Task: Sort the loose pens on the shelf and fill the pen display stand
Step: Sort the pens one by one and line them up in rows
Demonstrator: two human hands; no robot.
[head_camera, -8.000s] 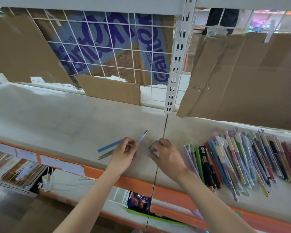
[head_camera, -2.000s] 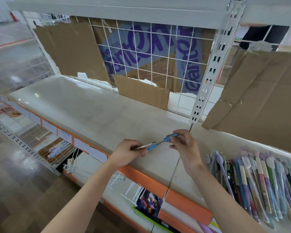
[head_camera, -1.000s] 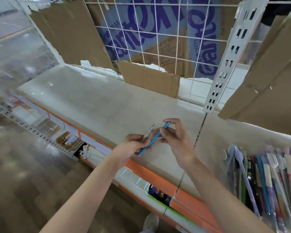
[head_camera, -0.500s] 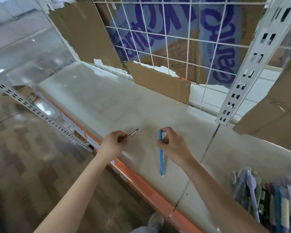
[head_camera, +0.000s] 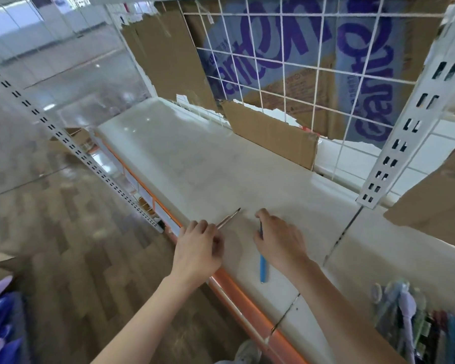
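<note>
Left hand (head_camera: pixel 199 249): forearm enters from the lower left, knuckles upward, fingers curled round a thin metallic pen (head_camera: pixel 229 218) whose tip projects up and to the right over the shelf (head_camera: pixel 195 166); whether that tip touches the surface cannot be determined. Right hand (head_camera: pixel 279 240): forearm enters from the lower right, palm down over the shelf near its orange front edge (head_camera: pixel 242 290), fingers bent over a blue pen (head_camera: pixel 262 269); a short piece of the barrel shows beside the thumb and the rest emerges below the palm, pointing toward the front edge; the grasp appears to be a pinch between thumb and fingers. The two hands are near one another but apart.

Blue pen: slender, uniformly bright blue, lying along or just above the pale shelf surface; contact is not discernible. Metallic pen: narrow, silver-brown, dark at the tip.

Obscured: the middle of the blue pen is under the right hand; the rear of the metallic pen is inside the left fist. A group of loose pens (head_camera: pixel 410 319) at the lower right is blurred and cut by the frame edge; individual colours are indistinct.
</note>
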